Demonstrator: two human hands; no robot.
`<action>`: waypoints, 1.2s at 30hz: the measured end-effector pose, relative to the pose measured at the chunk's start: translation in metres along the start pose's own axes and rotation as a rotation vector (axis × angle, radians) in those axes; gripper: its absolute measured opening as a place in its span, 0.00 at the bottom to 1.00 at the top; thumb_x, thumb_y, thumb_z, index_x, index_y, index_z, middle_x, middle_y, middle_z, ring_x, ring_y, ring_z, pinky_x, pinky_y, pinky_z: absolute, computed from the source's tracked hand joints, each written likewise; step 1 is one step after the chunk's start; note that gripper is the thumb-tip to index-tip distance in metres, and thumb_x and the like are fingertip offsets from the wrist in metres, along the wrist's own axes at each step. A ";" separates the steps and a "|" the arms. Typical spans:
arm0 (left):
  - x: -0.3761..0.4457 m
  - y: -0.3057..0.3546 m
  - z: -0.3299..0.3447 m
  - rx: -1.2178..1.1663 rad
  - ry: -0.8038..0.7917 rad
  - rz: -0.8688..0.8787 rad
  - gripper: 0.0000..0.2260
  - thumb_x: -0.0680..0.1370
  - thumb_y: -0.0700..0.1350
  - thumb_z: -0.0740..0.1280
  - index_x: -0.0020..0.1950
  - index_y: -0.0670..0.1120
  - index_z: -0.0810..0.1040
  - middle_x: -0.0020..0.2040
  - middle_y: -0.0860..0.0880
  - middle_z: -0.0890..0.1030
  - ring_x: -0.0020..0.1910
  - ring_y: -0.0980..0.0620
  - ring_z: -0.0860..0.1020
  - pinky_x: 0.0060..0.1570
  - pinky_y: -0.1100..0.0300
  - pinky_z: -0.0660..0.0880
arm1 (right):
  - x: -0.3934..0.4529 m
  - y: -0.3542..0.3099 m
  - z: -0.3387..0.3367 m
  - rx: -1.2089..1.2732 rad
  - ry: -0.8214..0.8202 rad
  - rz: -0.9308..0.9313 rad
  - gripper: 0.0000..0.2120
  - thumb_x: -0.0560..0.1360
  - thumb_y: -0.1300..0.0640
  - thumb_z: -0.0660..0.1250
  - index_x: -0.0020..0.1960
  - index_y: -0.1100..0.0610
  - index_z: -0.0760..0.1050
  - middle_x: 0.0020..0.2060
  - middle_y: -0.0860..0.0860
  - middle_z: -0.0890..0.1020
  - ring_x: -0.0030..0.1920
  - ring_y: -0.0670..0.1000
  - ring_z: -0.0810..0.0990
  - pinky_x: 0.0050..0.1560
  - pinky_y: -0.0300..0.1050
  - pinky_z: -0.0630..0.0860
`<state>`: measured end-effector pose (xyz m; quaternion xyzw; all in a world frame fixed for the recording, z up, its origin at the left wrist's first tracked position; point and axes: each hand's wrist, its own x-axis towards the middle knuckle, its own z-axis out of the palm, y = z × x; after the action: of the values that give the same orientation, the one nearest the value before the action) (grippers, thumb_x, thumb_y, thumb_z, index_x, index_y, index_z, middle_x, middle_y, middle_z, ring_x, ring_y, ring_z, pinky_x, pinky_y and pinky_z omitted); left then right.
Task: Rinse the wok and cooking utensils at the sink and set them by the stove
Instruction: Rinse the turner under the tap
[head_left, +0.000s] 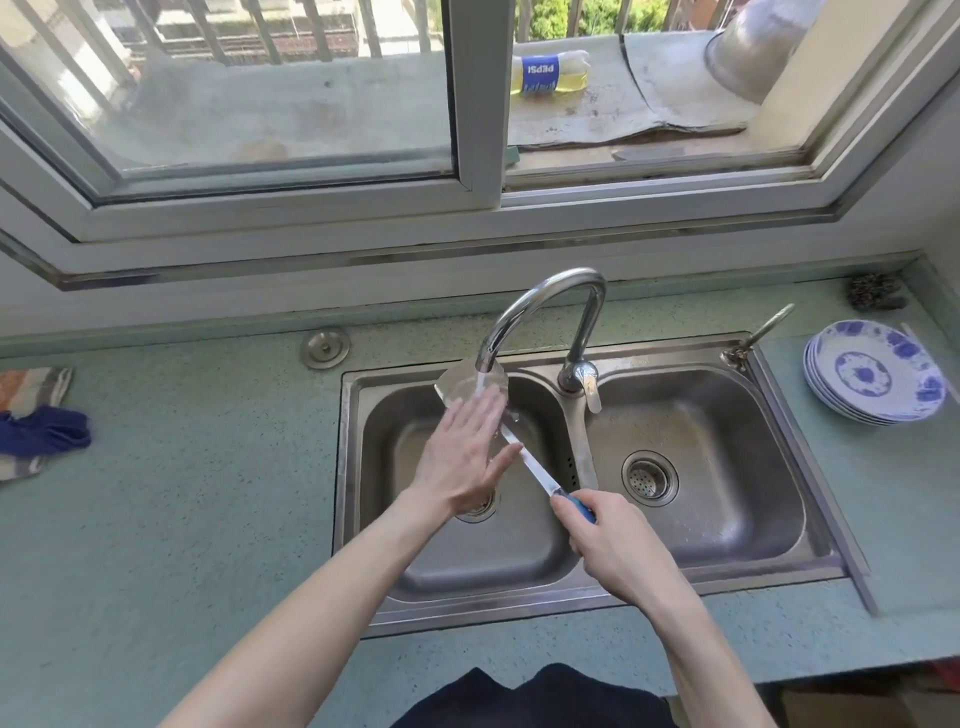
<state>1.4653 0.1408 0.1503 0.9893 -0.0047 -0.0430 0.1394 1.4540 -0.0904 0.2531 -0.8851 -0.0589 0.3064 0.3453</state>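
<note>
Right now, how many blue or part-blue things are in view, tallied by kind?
Spatula with blue handle, held by the right hand: 1
Stack of blue-patterned plates: 1 stack; plate count unclear
Blue cloth on the counter: 1
Bottle with blue label outside the window: 1
Total: 4, counting the stack once

I see a pale green speckled countertop (182, 467) running under a wide white-framed sliding window (475, 104), with bright daylight coming through it. On the far concrete ledge (311, 109) outside lies a plastic bottle (550, 73), with railings behind. A stack of blue-patterned plates (875, 374) sits right, a cloth (36, 421) left.
</note>
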 end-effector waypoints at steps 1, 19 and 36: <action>0.004 -0.004 -0.004 0.011 0.013 -0.023 0.36 0.83 0.68 0.37 0.85 0.47 0.48 0.84 0.48 0.47 0.83 0.53 0.43 0.82 0.51 0.42 | -0.002 -0.001 0.001 -0.007 -0.007 -0.005 0.22 0.83 0.41 0.61 0.41 0.57 0.75 0.30 0.53 0.77 0.31 0.50 0.71 0.35 0.47 0.68; 0.010 -0.003 -0.005 -0.053 0.040 -0.119 0.36 0.83 0.67 0.38 0.84 0.46 0.47 0.84 0.48 0.46 0.83 0.52 0.42 0.82 0.49 0.43 | 0.001 -0.001 0.004 -0.041 0.005 -0.013 0.22 0.84 0.41 0.61 0.37 0.53 0.71 0.31 0.50 0.78 0.34 0.54 0.76 0.38 0.50 0.71; 0.007 -0.019 -0.021 0.025 -0.015 0.009 0.35 0.84 0.67 0.42 0.85 0.47 0.48 0.84 0.49 0.46 0.83 0.52 0.44 0.82 0.50 0.45 | 0.004 -0.004 0.005 0.016 -0.013 -0.009 0.22 0.83 0.41 0.61 0.37 0.54 0.71 0.30 0.50 0.77 0.32 0.51 0.72 0.36 0.47 0.68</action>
<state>1.4742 0.1648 0.1642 0.9906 -0.0106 -0.0499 0.1269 1.4549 -0.0825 0.2507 -0.8801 -0.0627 0.3110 0.3532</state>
